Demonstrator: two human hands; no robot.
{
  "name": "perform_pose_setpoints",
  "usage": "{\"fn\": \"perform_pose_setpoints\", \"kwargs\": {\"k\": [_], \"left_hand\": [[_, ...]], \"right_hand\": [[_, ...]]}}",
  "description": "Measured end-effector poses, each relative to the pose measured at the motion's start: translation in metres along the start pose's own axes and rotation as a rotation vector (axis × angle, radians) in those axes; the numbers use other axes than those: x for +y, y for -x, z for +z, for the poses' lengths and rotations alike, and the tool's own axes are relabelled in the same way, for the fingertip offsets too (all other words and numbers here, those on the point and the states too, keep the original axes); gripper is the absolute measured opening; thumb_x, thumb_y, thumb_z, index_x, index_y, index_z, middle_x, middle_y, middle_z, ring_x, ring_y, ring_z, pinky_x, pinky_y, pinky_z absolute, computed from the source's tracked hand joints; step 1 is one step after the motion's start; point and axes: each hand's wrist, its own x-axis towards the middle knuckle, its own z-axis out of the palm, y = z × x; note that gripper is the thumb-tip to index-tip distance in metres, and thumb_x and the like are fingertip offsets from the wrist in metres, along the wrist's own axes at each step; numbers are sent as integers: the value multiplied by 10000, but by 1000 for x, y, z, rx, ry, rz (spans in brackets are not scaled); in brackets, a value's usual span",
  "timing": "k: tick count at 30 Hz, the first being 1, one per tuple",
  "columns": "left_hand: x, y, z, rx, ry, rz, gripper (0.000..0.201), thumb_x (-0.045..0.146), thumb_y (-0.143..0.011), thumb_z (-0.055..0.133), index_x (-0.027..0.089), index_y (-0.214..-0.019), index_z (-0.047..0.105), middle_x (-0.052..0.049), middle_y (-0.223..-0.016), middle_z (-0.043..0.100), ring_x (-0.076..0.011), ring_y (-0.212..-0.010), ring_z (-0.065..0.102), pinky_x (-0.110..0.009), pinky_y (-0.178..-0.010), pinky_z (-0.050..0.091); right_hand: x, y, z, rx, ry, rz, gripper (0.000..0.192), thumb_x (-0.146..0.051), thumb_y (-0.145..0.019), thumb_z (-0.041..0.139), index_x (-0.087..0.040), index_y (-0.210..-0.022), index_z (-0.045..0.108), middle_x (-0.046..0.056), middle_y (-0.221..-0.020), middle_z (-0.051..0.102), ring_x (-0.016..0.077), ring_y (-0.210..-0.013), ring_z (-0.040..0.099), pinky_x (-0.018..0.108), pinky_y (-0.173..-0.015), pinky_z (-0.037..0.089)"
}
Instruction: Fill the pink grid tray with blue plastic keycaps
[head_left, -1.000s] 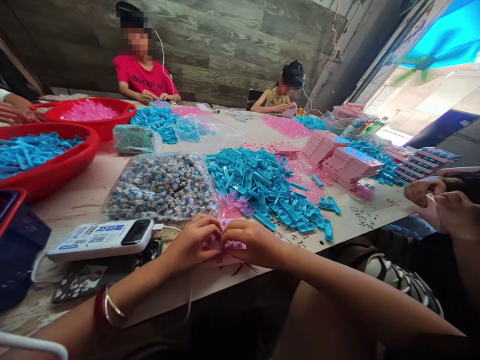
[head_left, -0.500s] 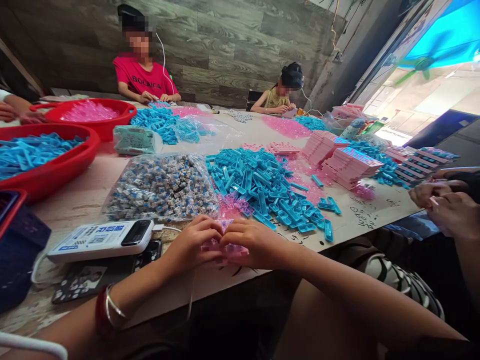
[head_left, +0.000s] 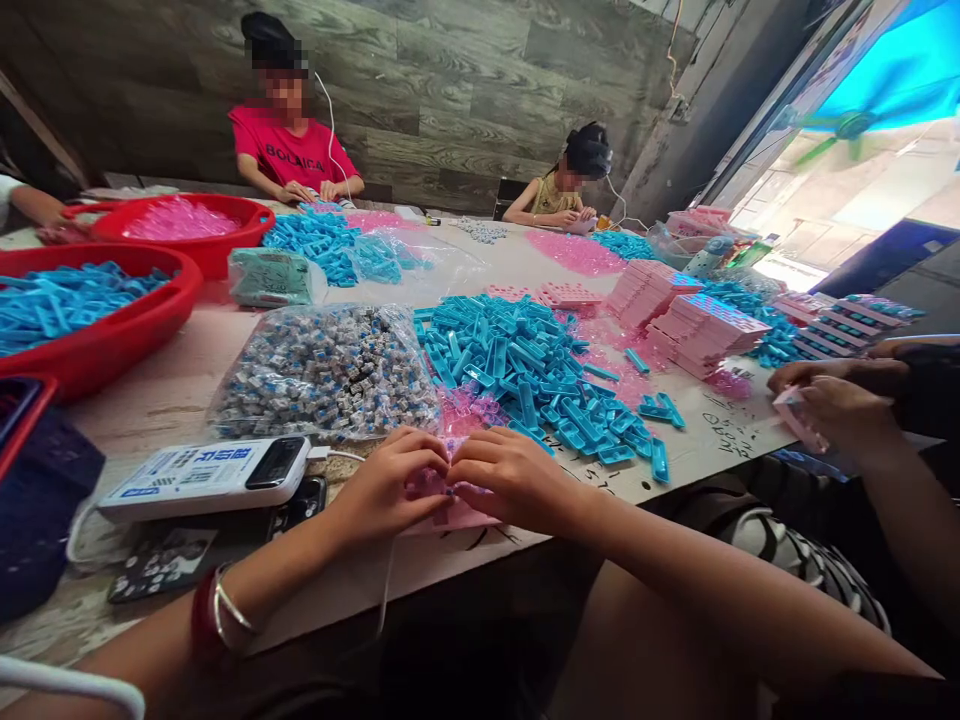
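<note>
- Left hand point(head_left: 386, 490) and right hand point(head_left: 514, 480) close together at the near edge of the counter point(head_left: 172, 390), fingertips meeting in the middle.
- Between both hands, a small pink plastic piece point(head_left: 457, 512), lying flat on the counter, right under the fingers.
- Long side of the pink piece going left to right, from one hand to the other.
- Both hands about as near to it; the right hand covering more of its top, the left hand at its left end.
- Left fingers point(head_left: 420, 455) curled and pressed together on the left end of the pink piece.
- Right fingers point(head_left: 480, 455) curled too, tips down on the top edge of the same piece.
- Something tiny perhaps pinched between the fingertips, too small to tell.
- Just behind the hands, a small heap of loose pink bits point(head_left: 469, 408).
- A little further back and to the right, a big pile of blue plastic pieces point(head_left: 525, 370).
- Left of that pile, a clear bag of small grey and blue parts point(head_left: 326, 372).
- By the left wrist, a white power bank point(head_left: 202, 477) with a cable.
- Far left, red tubs point(head_left: 127, 325) with blue and pink pieces.
- Stacks of pink trays point(head_left: 701, 330) further right.
- Another person's hands point(head_left: 840, 405) at the right edge, holding a pink piece.
- Two more people sitting at the far side of the counter.
</note>
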Motion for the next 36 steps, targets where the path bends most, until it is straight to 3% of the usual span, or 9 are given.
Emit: {"fn": "perform_pose_setpoints", "kwargs": {"k": [16,26,30,36], "left_hand": [[-2,1,0,8,-13,32,114,230,-777,664,196,-876,619,-37,-980,613,-190,-977,494,-326,-848,415],[-3,2,4,60,-59,76,92,257,-765,682,193,-784,620,-39,-938,627,-192,-922,514,-329,-803,435],[-2,3,4,73,-135,121,72,236,-784,663,187,-805,616,-48,-983,632,-195,-944,509,-335,-815,439],[-2,3,4,80,-138,125,75,216,-760,689,193,-742,619,-31,-956,633,-188,-929,526,-326,-803,447]], "right_hand": [[11,5,12,63,-325,21,59,-210,-824,642,-162,-855,658,54,-862,662,149,-824,606,258,-743,462],[9,5,14,123,-304,-9,13,-173,-793,648,-171,-787,660,54,-875,636,153,-822,581,279,-739,458],[11,3,9,161,-385,44,14,-157,-769,670,-167,-759,668,70,-932,621,176,-901,559,309,-792,456],[13,-2,9,104,-530,172,34,-178,-750,707,-159,-740,681,54,-897,606,154,-849,561,289,-763,451]]}}
